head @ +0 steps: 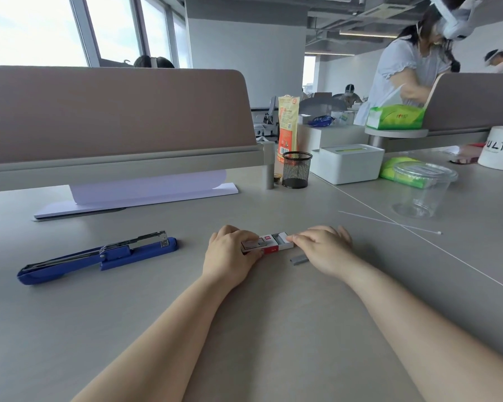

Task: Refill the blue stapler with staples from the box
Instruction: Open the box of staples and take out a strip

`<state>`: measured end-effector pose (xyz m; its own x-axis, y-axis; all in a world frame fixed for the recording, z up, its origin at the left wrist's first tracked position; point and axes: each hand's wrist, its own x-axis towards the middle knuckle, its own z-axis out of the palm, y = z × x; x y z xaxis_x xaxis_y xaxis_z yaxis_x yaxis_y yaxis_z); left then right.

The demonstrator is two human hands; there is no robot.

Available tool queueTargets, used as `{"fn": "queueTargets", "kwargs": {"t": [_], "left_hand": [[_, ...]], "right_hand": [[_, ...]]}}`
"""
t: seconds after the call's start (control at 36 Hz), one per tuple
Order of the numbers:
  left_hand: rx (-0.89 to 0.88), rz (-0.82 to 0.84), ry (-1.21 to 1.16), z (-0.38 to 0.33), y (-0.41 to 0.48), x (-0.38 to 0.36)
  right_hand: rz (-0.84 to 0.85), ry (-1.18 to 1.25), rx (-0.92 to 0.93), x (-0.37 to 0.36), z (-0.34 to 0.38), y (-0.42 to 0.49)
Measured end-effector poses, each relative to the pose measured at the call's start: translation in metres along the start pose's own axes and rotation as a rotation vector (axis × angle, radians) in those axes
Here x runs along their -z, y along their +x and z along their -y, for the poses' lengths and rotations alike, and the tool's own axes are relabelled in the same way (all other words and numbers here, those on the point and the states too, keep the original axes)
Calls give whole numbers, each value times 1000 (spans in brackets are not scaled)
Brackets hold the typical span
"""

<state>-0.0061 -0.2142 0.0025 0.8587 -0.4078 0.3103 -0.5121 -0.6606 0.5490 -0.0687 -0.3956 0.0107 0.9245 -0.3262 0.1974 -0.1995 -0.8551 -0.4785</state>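
The blue stapler (99, 256) lies on the grey desk at the left, swung fully open with its metal staple rail on top. A small red and white staple box (269, 243) sits in the middle of the desk, its inner tray slid partly out to the right. My left hand (230, 253) grips the box's left end. My right hand (323, 246) holds the tray's right end with its fingertips. A short grey strip of staples (299, 259) lies loose on the desk just in front of the box, beside my right hand.
A stack of white paper (145, 195) lies under the desk partition (114, 111). Farther back stand a black mesh pen cup (296, 169), a white tissue box (349, 162) and a clear plastic cup (423, 190). A thin white cable tie (389, 222) lies right. A person stands at the far right.
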Motion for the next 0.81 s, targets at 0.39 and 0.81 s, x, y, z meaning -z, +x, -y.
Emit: {"fn": "queueTargets", "kwargs": {"t": [0.39, 0.81], "left_hand": [[-23, -29, 10, 4, 5, -4], [-40, 2, 18, 1, 5, -6]], "right_hand": [[48, 15, 72, -7, 13, -1], [265, 442, 49, -8, 0, 1]]}}
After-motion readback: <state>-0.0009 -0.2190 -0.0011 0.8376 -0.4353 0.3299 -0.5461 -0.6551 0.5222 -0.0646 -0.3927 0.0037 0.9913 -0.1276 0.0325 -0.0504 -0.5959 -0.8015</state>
